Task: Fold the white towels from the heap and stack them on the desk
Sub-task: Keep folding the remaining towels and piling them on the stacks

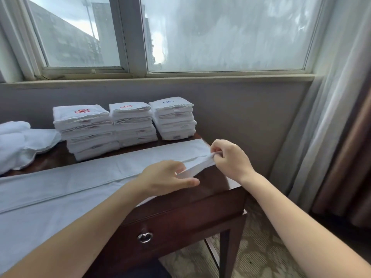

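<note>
Towel (84,177) lay part-folded on desk (180,207); stacks (128,125) done at desk's back, heap (18,141) waiting. I saw left hand (164,177), right hand (230,159) pinching its end.

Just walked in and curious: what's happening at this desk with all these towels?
A person is folding a white towel spread along the desk. The right hand pinches its corner at the desk's right end, and the left hand holds the edge beside it. Three stacks of folded towels stand behind; an unfolded heap lies far left.
</note>
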A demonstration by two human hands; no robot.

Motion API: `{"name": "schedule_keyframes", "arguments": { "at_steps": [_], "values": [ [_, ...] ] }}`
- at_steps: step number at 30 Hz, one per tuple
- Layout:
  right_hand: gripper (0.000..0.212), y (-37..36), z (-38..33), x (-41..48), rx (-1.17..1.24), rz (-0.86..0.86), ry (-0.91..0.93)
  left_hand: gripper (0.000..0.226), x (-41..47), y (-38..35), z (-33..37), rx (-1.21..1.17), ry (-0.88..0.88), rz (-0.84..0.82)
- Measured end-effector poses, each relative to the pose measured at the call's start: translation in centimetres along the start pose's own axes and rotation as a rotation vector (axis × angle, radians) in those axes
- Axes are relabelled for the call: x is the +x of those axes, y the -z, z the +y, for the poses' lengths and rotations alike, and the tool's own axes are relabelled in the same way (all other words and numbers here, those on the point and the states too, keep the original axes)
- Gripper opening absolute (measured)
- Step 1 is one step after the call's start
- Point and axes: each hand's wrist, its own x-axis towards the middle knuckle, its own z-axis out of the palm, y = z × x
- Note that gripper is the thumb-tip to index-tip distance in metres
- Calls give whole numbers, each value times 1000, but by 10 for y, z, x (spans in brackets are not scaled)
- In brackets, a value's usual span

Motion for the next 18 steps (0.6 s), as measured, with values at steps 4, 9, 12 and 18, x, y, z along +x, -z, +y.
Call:
{"name": "schedule_keyframes", "arguments": {
  "at_steps": [4, 9, 12, 18],
  "values": [
    [25, 0, 9, -2, -46, -99, 66, 11, 1, 4, 2, 101, 48, -60],
    [31, -9, 15, 6, -161, -267, 121, 7, 9, 23, -17, -69, 153, -209],
    [27, -19, 11, 20, -71, -129, 28, 18, 21, 22, -28, -9, 238, -56],
    [22, -38, 7, 60, 40, 44, -125, 21, 49, 23, -48, 243, 242, 244]
  ]
}}
